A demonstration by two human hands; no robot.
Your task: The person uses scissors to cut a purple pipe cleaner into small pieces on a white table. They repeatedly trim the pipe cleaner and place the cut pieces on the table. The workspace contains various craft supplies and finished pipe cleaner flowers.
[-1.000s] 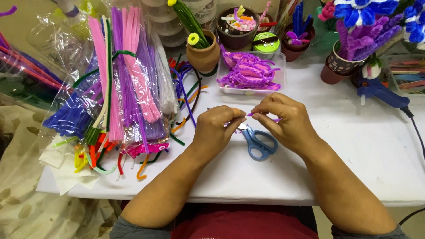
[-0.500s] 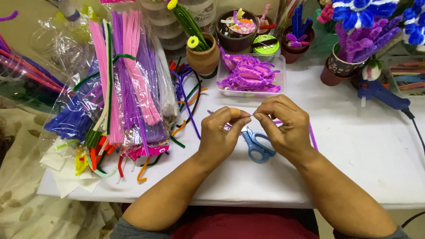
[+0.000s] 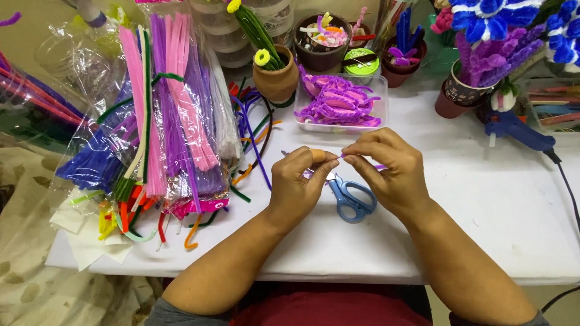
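Observation:
Both of my hands meet over the middle of the white table (image 3: 501,205). My left hand (image 3: 299,181) pinches one end of a thin purple pipe cleaner (image 3: 379,166), and my right hand (image 3: 389,169) pinches it close beside; most of the stem is hidden by my fingers. Blue-handled scissors (image 3: 353,196) lie on the table just under my hands. A clear tray of finished purple pipe-cleaner pieces (image 3: 338,105) sits just beyond my hands.
Bags of pink, purple and blue pipe cleaners (image 3: 163,127) cover the left side, with loose stems around them. A clay pot with green stems (image 3: 275,75) and small pots stand at the back. A blue glue gun (image 3: 513,130) and potted pipe-cleaner flowers (image 3: 483,54) are at right.
My hands have stayed together over the scissors, the fingers shifting slightly along the purple pipe cleaner. The long purple end that trailed to the right is now shorter.

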